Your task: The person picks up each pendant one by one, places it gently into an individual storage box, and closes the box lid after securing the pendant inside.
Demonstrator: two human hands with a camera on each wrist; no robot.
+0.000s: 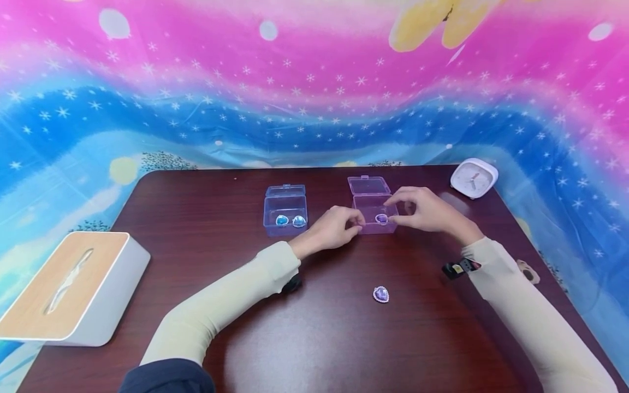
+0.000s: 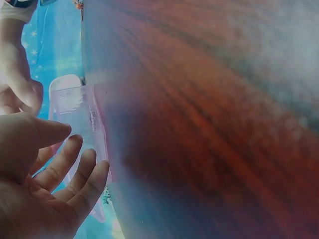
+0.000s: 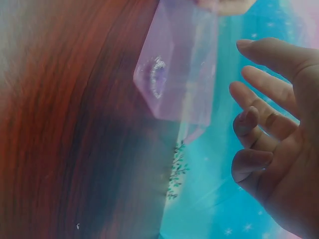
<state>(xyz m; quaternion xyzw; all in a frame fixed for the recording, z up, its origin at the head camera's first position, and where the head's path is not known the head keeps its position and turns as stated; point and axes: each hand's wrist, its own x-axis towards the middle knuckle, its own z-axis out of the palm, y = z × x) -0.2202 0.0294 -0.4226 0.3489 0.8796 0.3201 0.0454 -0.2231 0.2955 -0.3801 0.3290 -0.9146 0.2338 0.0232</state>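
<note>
- The left hand (image 1: 339, 226) has its fingers loosely bent and parted, with nothing gripped between them; its fingertips are at the left side of the pink box (image 1: 374, 228), though whether they press on it cannot be told.
- The right hand (image 1: 426, 210) is at the other side of that box, thumb and forefinger spread apart with a gap between them, the remaining fingers softly curved; it has hold of nothing.
- The pink box stands between the two hands, clear-walled, its lid tipped back on the side away from the person.
- Inside it, just left of the right thumb, lies the purple gem (image 1: 381, 219) with a pale beaded rim.
- A loose purple gem (image 1: 380, 295) lies on the dark wooden table (image 1: 314, 338), nearer the person than either hand.
- Just left of the left hand is the blue box (image 1: 285, 206), lid back, with two blue gems (image 1: 282, 220) inside.
- Beyond the right hand, to its right, is a white clock (image 1: 474, 178).
- Well to the left of the left hand sits a tissue box (image 1: 110, 305) with a wood-coloured top.
</note>
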